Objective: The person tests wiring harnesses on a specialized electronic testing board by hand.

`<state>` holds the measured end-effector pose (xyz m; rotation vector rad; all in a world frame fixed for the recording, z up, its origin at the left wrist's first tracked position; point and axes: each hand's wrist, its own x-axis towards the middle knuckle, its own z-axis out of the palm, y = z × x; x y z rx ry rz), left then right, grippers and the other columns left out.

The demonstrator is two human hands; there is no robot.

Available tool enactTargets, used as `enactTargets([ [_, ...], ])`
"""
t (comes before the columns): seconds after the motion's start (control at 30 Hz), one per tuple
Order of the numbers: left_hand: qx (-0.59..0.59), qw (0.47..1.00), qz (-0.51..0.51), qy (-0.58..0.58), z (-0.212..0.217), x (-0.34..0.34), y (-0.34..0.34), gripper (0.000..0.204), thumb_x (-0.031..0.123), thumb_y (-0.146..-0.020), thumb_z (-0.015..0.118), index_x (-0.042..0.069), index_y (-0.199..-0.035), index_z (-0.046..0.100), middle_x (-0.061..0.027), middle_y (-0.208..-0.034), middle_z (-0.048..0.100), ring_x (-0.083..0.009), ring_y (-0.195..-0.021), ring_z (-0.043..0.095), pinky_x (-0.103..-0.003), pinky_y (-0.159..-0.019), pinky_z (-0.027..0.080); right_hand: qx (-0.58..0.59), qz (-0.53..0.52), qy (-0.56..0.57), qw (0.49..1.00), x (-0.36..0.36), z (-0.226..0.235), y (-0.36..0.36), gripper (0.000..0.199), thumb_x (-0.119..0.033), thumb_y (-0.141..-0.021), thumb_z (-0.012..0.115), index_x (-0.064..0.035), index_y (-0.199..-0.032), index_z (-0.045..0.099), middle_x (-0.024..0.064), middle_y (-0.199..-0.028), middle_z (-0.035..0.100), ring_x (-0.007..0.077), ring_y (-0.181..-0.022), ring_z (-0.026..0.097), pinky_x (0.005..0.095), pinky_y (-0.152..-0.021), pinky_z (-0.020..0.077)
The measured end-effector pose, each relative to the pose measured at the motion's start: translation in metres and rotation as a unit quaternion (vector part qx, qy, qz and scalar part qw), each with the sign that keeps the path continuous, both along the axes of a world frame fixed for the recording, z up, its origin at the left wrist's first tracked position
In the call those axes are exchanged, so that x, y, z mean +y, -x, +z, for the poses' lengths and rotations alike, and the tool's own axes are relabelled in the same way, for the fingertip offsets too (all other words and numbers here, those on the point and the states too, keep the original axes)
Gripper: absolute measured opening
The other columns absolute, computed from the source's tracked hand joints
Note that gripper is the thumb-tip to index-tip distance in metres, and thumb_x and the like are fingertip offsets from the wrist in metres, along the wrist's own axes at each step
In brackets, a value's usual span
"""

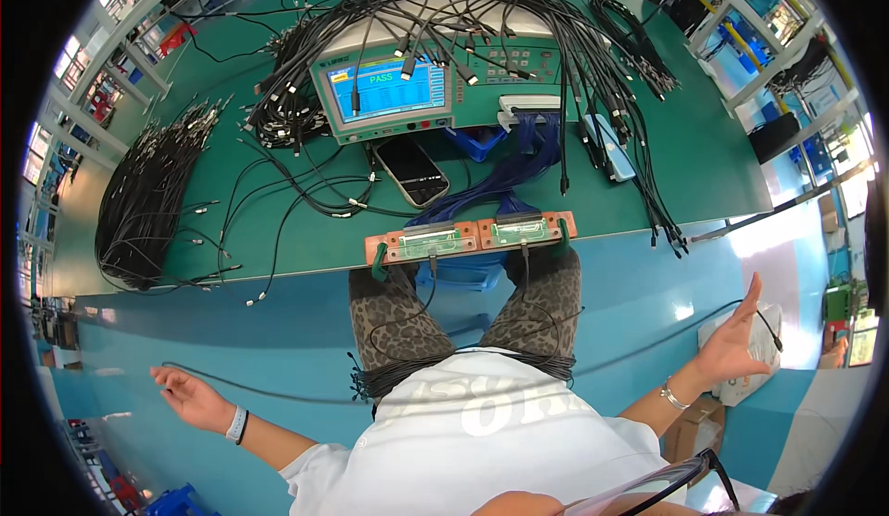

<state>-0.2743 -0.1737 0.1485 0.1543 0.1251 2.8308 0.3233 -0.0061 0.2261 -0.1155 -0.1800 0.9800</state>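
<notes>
A long black cable (pixel 287 396) stretches across my lap between my widely spread hands. Out to the left, my left hand (pixel 193 399) has its fingers curled at one end of that cable; the grip itself is partly hidden. My right hand (pixel 730 345), far right, is open with thumb and fingers apart. The cable passes by its fingers, and its tip hangs beyond them. Across my thighs lies a bundle of black cables (pixel 398 382). Two cables run up from the lap to the orange-framed test fixture (pixel 472 241) clamped at the table's front edge.
On the green table (pixel 306 252) stands a tester (pixel 384 86) with a lit screen, draped with many cables. A cable bundle (pixel 153 201) lies left, a phone (pixel 412 172) in the middle, a light-blue device (pixel 608 149) right. A white bag (pixel 755 382) sits behind my right hand.
</notes>
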Motion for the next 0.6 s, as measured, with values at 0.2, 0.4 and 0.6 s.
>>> enactTargets([
  [0.2, 0.142, 0.926, 0.121, 0.327, -0.084, -0.023, 0.048, 0.038, 0.037, -0.092, 0.037, 0.000, -0.096, 0.047, -0.0029, -0.070, 0.044, -0.0094, -0.058, 0.039, -0.020, -0.053, 0.036, -0.380, -0.180, 0.287, 0.861, 0.009, -0.092, -0.105, 0.040, -0.024, -0.087, 0.050, 0.0046, -0.115, 0.045, 0.0071, -0.087, 0.055, 0.0079, -0.063, 0.047, 0.0165, -0.055, 0.0395],
  [0.4, 0.122, 0.831, -0.124, 0.528, -0.127, 0.004, 0.063, 0.040, 0.041, -0.093, 0.033, 0.008, -0.076, 0.049, -0.0010, -0.059, 0.037, -0.0089, -0.053, 0.035, -0.020, -0.050, 0.032, -0.456, -0.081, 0.492, 0.737, 0.034, -0.155, -0.110, 0.032, -0.022, -0.088, 0.049, 0.0025, -0.108, 0.050, -0.0013, -0.066, 0.043, 0.0055, -0.054, 0.034, 0.0193, -0.049, 0.0307],
  [0.6, 0.252, 0.513, 0.125, 0.811, -0.124, 0.039, 0.036, 0.044, 0.039, -0.093, 0.030, 0.005, -0.070, 0.045, -0.0047, -0.060, 0.041, -0.0167, -0.056, 0.038, -0.031, -0.052, 0.032, -0.045, -0.035, 0.330, 0.942, 0.039, -0.180, -0.112, 0.030, -0.025, -0.092, 0.042, -0.0023, -0.111, 0.046, -0.0032, -0.061, 0.036, 0.0046, -0.050, 0.030, 0.0183, -0.044, 0.0274],
])
